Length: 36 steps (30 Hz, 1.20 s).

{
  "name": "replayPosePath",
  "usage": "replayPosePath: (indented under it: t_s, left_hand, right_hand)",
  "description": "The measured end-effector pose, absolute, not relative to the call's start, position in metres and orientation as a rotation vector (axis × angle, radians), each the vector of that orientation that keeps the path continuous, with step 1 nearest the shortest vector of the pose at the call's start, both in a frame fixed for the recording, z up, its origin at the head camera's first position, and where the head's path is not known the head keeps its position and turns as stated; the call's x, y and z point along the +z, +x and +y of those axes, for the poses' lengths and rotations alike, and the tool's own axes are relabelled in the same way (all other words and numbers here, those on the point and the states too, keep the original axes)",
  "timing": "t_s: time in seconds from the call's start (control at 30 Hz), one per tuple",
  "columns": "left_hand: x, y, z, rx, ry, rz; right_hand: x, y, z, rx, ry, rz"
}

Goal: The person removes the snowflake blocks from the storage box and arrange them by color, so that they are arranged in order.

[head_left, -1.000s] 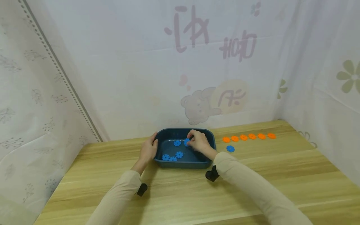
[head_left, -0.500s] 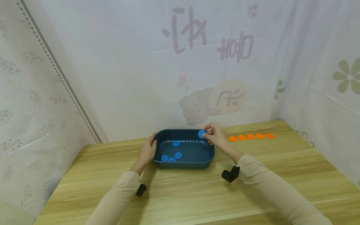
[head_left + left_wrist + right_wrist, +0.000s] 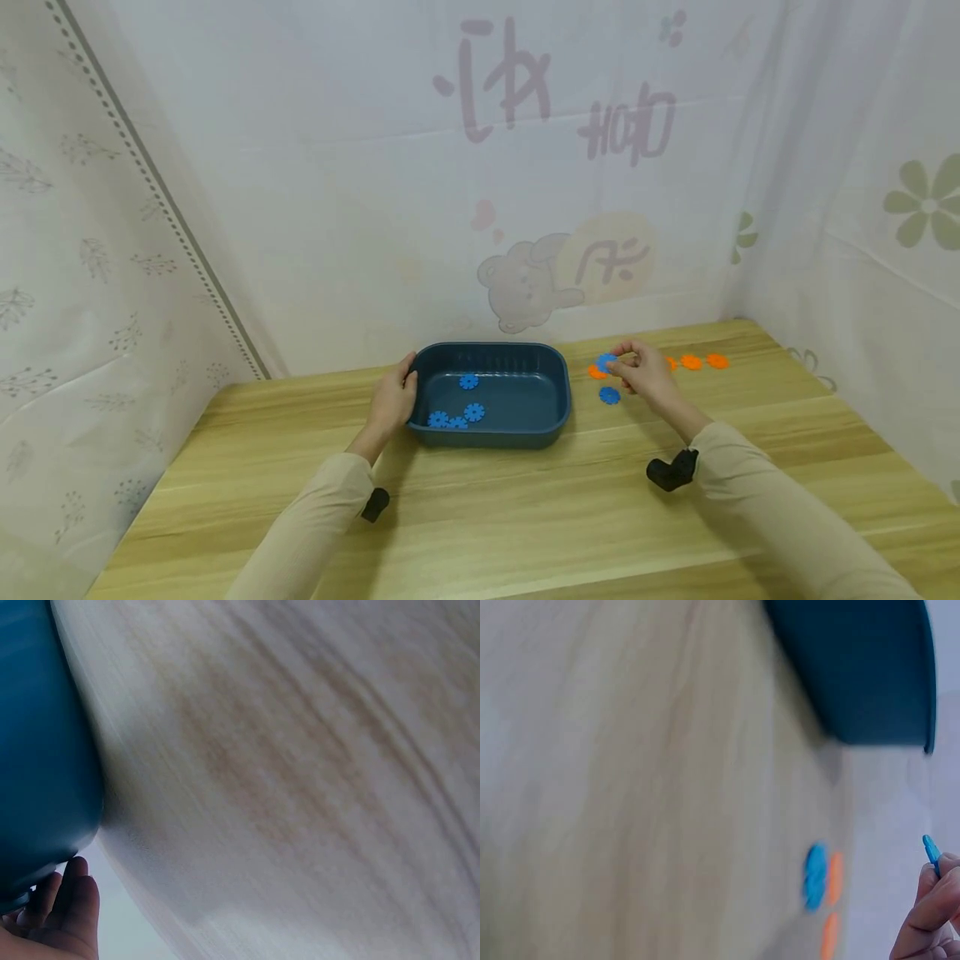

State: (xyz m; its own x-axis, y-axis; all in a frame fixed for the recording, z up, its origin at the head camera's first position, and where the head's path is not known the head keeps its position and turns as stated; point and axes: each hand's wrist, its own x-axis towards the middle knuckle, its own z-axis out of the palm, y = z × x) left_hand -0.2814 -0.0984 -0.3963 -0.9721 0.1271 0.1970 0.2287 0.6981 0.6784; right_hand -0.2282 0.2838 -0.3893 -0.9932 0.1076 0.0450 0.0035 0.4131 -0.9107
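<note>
One blue disc pinched by its edge in right hand, thumb and fingertips together on it, jutting left of grip, above table near far edge; left hand holds bin's left side.

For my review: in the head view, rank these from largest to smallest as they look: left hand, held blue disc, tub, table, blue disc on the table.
1. Table
2. Tub
3. Left hand
Not ranked: held blue disc and tabletop disc look alike; the held one is partly covered.
</note>
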Motion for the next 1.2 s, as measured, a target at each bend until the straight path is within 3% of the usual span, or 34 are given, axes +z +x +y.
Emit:
replayPosePath:
  t_s: [0.43, 1.2]
  left_hand:
    - [-0.397, -0.284, -0.099, -1.137, -0.297, -2.764]
    - [-0.398, -0.284, -0.100, -1.131, -0.287, -2.803]
  right_hand:
    - [-0.409, -0.215, 0.319, 1.521, -0.230, -2.693]
    - [-0.413, -0.214, 0.319, 1.203, -0.247, -2.846]
